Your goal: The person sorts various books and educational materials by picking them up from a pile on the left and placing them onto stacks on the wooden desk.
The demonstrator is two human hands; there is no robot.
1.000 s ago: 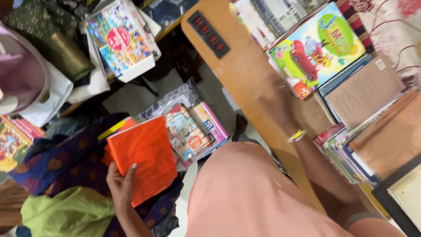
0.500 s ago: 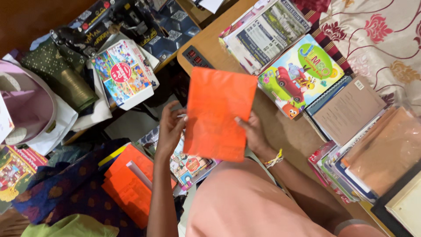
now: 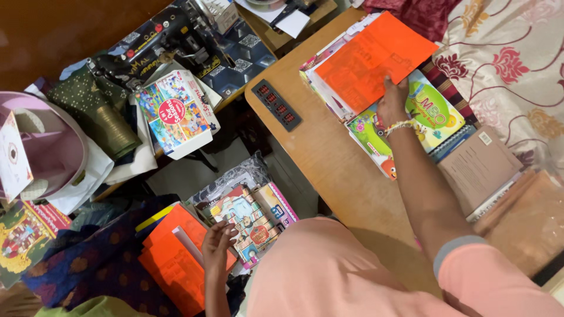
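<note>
My right hand presses an orange booklet down on a pile of books at the far end of the wooden table. Under my wrist lies a colourful picture book with a cartoon car. My left hand hangs low with fingers apart, touching the edge of a stack of orange booklets on the floor pile. A picture book with a pink spine lies just right of that hand.
A black sewing machine and a boxed game stand at the back left. Brown notebooks and a floral bedsheet are on the right. A pink bag and blue patterned cloth lie on the left.
The orange booklet went from both hands in front of me to the book pile at the table's far end, carried by my right hand. My left hand dropped back to the orange stack.
</note>
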